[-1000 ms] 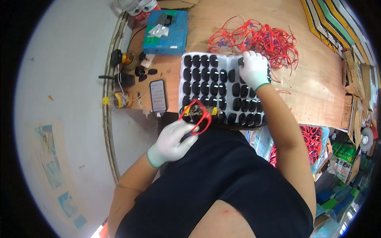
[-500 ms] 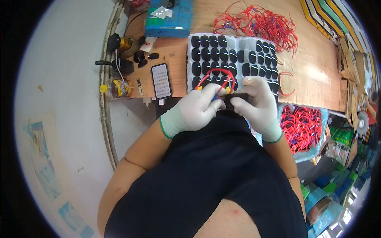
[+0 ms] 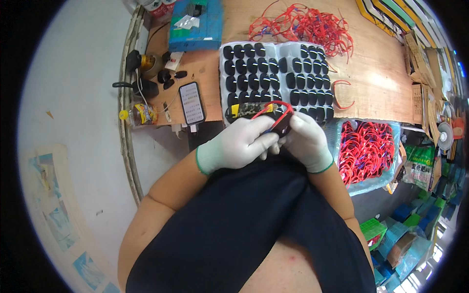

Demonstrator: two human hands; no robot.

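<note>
Both of my hands wear white gloves with green cuffs and are close together at the table's near edge. In the fingers of my left hand is a red glasses frame, its thin parts arching up above the gloves. My right hand pinches the right side of the same frame. A dark lens shows between the hands; the fingers hide part of it. Just beyond them lies a camouflage-patterned strip with a yellow end, over the near edge of a white tray of dark lenses in rows.
A tangle of red frames lies at the back. One loose red frame is right of the tray. At lower right, a blue-lined bin holds more. A phone, a blue box and a yellow-capped bottle stand left.
My right hand has come in closer to my left and onto the frame. The dark block seen between my hands has gone from there; the patterned strip now shows beyond them. The view has shifted slightly.
</note>
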